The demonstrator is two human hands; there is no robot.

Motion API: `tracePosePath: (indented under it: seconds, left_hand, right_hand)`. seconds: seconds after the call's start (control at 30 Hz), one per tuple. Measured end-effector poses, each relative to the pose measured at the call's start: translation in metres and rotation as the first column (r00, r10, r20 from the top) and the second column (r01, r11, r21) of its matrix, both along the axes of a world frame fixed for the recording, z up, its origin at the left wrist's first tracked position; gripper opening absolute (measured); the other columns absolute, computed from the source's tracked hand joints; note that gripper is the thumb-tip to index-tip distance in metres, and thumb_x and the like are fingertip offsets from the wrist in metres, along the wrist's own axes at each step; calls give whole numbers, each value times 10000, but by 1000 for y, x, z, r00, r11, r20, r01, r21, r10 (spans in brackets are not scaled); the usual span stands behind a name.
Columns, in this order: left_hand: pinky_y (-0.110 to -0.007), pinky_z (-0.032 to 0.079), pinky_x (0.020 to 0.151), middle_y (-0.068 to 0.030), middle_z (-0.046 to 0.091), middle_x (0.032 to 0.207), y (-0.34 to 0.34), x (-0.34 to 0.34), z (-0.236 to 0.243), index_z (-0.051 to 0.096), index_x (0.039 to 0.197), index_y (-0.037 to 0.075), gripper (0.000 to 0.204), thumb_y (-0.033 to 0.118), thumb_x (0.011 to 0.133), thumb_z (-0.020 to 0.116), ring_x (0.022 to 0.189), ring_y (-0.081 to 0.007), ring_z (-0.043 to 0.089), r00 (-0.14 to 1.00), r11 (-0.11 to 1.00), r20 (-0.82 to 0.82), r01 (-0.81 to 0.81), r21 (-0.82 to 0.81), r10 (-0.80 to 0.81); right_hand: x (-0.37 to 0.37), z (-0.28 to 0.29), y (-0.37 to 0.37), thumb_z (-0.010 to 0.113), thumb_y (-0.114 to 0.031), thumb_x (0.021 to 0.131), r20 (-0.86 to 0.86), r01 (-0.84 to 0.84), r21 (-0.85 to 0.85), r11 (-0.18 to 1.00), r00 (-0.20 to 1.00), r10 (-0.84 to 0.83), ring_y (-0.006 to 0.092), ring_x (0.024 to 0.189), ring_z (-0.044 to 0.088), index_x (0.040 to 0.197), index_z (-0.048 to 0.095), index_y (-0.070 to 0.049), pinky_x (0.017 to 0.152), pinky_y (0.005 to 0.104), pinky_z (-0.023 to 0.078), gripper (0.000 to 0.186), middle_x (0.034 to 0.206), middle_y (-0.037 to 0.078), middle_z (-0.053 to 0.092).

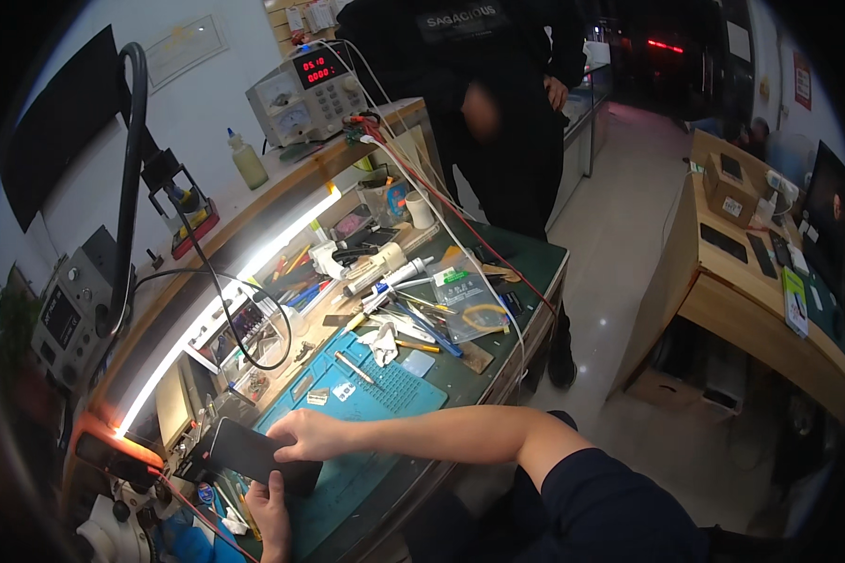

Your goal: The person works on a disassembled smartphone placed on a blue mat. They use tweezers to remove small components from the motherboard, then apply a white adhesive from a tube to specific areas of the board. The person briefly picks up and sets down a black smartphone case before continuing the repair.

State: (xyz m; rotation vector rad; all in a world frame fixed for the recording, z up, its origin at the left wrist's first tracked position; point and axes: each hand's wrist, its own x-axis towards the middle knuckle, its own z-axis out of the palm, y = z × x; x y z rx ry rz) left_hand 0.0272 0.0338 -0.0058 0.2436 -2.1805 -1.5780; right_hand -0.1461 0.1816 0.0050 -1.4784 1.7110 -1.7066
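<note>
A dark flat slab with rounded corners, like a phone or small tablet (pixel 238 452), is held tilted over the near left part of a blue work mat (pixel 399 399). My right hand (pixel 308 434) reaches across from the right, fingers closed on the slab's right edge. My left hand (pixel 269 519) comes up from below, its thumb against the lower edge and its other fingers partly hidden. A second dark flat piece (pixel 300 479) shows below my right hand; whether it joins the slab I cannot tell. A white pen-like tool (pixel 357 367) lies on the mat.
Pens, tweezers, tubes and crumpled tissue (pixel 382 344) crowd the bench behind the mat. A lit lamp tube (pixel 225 310) runs under the shelf, where a power supply (pixel 305 94) stands. Cables loop overhead. A person in black (pixel 498 122) stands beyond the bench; another desk (pixel 671 253) is right.
</note>
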Motion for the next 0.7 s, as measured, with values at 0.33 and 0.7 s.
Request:
tracePosePath:
  seconds: [0.33,0.7]
  left_hand:
    - [-324,497,916,-123,712,1145,-4,2,4,635,1260,-67,356,236,1076,598,1030,-170,643,1000,999,7,9,-36,-9]
    - [-279,487,900,-79,710,1143,-5,3,-2,648,1257,-48,316,204,1070,603,1040,-132,628,1000,1000,14,11,0,-11]
  right_hand:
    - [-1,9,3,760,-176,912,45,-71,119,990,997,66,233,1039,740,1251,700,-6,909,345,560,383,1118,168,767]
    - [0,7,5,762,-217,897,-2,-51,110,993,999,52,233,954,738,1244,718,-31,866,360,566,396,1057,145,775]
